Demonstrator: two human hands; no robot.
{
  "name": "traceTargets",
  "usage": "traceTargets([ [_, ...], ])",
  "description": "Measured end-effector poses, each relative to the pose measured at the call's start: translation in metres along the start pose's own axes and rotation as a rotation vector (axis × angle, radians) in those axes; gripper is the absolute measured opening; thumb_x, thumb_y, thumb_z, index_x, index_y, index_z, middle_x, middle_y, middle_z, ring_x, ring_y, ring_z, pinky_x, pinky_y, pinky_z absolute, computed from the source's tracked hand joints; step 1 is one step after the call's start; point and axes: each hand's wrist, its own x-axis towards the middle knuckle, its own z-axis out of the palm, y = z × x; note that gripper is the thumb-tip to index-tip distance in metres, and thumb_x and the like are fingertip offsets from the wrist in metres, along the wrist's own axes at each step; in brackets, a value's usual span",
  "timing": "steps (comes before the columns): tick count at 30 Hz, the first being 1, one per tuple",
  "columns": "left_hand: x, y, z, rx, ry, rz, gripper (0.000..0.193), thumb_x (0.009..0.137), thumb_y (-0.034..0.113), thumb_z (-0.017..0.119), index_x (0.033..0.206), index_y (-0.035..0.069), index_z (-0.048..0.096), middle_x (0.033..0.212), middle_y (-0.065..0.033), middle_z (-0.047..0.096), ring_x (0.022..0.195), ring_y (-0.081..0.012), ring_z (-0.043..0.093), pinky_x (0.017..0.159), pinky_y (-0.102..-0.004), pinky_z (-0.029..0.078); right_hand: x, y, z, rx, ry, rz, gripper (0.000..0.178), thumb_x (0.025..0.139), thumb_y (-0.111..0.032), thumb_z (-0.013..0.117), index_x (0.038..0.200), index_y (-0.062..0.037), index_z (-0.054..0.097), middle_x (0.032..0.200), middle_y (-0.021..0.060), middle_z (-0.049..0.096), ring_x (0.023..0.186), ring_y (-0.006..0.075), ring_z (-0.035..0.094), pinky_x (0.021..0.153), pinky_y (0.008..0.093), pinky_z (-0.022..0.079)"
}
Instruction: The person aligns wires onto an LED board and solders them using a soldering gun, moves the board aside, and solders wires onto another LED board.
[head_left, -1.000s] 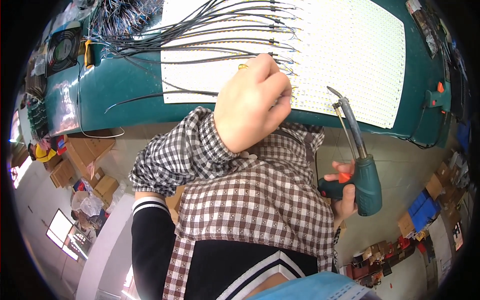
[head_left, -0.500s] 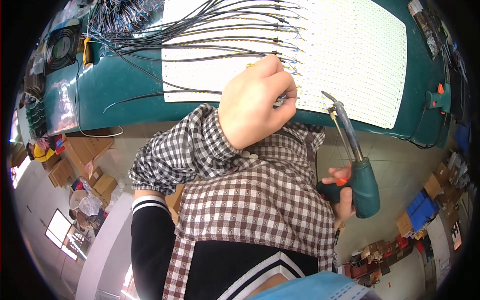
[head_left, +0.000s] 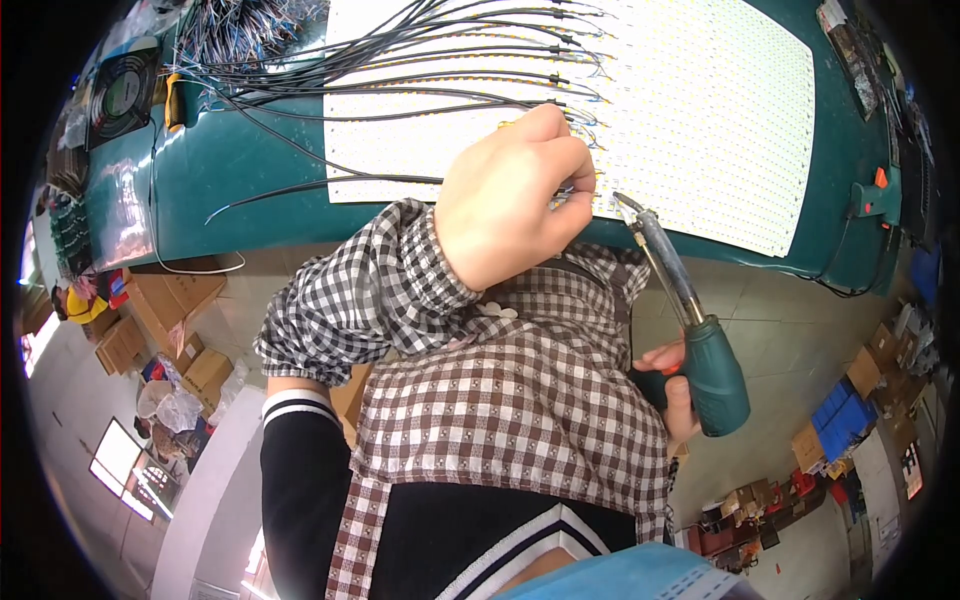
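Observation:
My left hand [head_left: 522, 200] is closed in a pinch at the near edge of a white panel [head_left: 720, 120] dotted with rows of small yellowish spots. A black cable [head_left: 385, 179] runs under that hand from the left, and thin wire ends show at the fingertips. My right hand [head_left: 680, 400] grips a green soldering gun [head_left: 718, 385] with a red trigger, held low in front of the table edge. Its metal barrel slants up to the left. The bent tip sits over the panel, just right of my left fingertips; whether it touches cannot be made out.
Several more black cables [head_left: 450, 78] lie across the panel, their split ends along its middle. On the green table [head_left: 180, 220] are a wire bundle [head_left: 240, 35], a fan [head_left: 122, 88] and a yellow-handled tool [head_left: 175, 103]. Another green tool [head_left: 880, 200] rests far right. Cardboard boxes [head_left: 205, 375] stand below.
The soldering gun has swung left, bringing its tip closer to my left fingertips. My left hand keeps its pinch in almost the same spot.

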Motion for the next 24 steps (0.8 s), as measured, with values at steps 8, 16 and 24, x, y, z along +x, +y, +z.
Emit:
traceTargets([
  [8, -0.002, 0.003, 0.001, 0.034, 0.001, -0.010, 0.006, 0.068, 0.008, 0.062, 0.072, 0.006, 0.058, 0.075, -0.0059, 0.050, 0.067, -0.0206, 0.054, 0.057, -0.0293, 0.044, -0.003, -0.004, 0.001, 0.055, 0.052, 0.067, 0.037, 0.084, -0.017, 0.053, 0.106, 0.0115, 0.043, 0.088, 0.0151, 0.054, 0.081, 0.0226, 0.056, 0.073, 0.0348, 0.051],
  [16, -0.010, 0.010, -0.003, 0.005, 0.051, 0.000, 0.006, 0.067, 0.009, 0.061, 0.069, 0.007, 0.056, 0.075, -0.0123, 0.049, 0.070, -0.0306, 0.053, 0.060, -0.0359, 0.043, -0.010, -0.007, 0.003, 0.163, 0.168, 0.169, 0.026, 0.083, -0.011, 0.052, 0.102, 0.0069, 0.048, 0.083, 0.0129, 0.056, 0.077, 0.0206, 0.057, 0.070, 0.0331, 0.048],
  [24, -0.013, 0.012, -0.016, 0.007, 0.014, -0.017, 0.008, 0.067, 0.011, 0.063, 0.068, 0.006, 0.057, 0.073, -0.0115, 0.049, 0.066, -0.0294, 0.053, 0.058, -0.0351, 0.043, -0.011, -0.002, 0.009, 0.168, 0.192, 0.139, 0.015, 0.083, -0.002, 0.053, 0.096, 0.0063, 0.055, 0.091, 0.0156, 0.060, 0.082, 0.0209, 0.060, 0.073, 0.0317, 0.050],
])
